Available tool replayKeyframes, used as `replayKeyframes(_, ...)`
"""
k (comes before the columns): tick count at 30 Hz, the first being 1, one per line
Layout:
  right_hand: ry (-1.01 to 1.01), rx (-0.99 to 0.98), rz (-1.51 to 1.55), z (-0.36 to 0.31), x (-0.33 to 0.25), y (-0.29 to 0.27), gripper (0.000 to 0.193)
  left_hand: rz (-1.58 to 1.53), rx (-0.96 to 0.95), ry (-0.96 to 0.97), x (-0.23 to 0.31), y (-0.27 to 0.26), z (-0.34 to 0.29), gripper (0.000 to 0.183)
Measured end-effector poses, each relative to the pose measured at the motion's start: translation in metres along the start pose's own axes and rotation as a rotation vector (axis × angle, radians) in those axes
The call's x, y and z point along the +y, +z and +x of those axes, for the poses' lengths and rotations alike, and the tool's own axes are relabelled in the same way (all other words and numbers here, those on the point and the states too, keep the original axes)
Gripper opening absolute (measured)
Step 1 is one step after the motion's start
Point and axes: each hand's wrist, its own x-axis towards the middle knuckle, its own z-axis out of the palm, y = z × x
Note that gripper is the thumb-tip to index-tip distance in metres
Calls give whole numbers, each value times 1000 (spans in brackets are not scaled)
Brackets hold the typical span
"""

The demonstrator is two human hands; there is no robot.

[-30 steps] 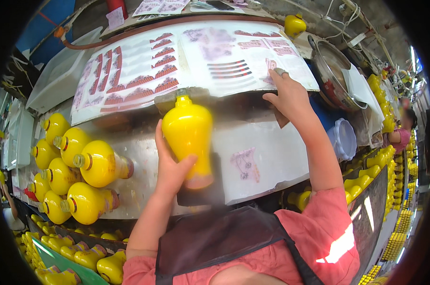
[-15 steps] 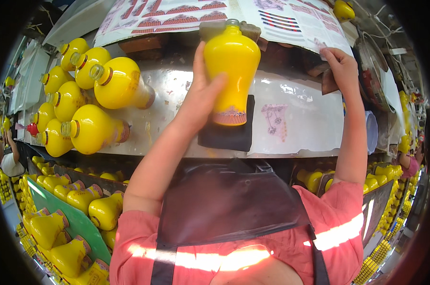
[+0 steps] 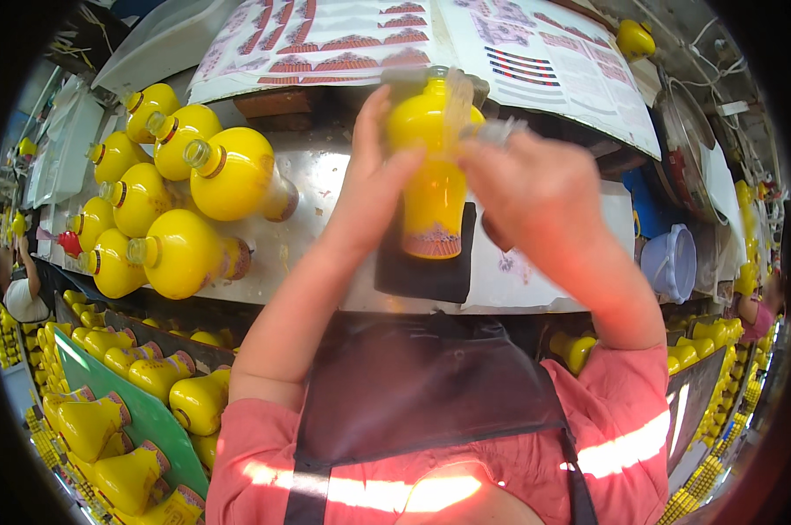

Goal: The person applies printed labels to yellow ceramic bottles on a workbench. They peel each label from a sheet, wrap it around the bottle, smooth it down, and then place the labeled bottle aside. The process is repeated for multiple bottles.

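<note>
My left hand [image 3: 371, 179] is closed around the side of a glossy yellow vase [image 3: 435, 197], its clear neck away from me and its patterned foot toward me. The foot is over a black pad [image 3: 404, 282]. My right hand [image 3: 540, 188], smeared by motion, is at the vase's right shoulder. From its fingers a translucent decal film [image 3: 456, 109] runs across the upper vase. Below that hand, the edge of a brown flat piece shows; how it is held is unclear. Beside the pad, a pinkish patterned decal [image 3: 516, 267] lies on white paper, partly covered by my right arm.
Several yellow vases [image 3: 232, 173] lie on the left of the metal table [image 3: 321, 162]. Printed decal sheets [image 3: 343, 39] spread along the far side. A pale blue bucket [image 3: 671, 262] is at right. Racks of vases and a green board [image 3: 124, 402] are near me.
My right hand has moved from the printed sheet at the far right to the vase's shoulder, bringing a translucent film. My left hand still holds the vase. The whole view has shifted slightly.
</note>
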Motion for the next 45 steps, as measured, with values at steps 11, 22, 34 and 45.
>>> replayKeyframes(11, -88, -82, -212, -53, -39, 37, 37, 449, 79, 177, 8, 13, 27, 66)
replayKeyframes(22, 438, 30, 271, -27, 10, 42, 37, 853, -41, 541, 4, -2, -3, 75)
replayKeyframes(34, 473, -113, 491, -13, 31, 49, 40, 812, -7, 552, -2, 2, -3, 79)
replayKeyframes(45, 415, -109, 195, -22, 9, 53, 49, 1030, 29, 648, 0, -2, 7, 75)
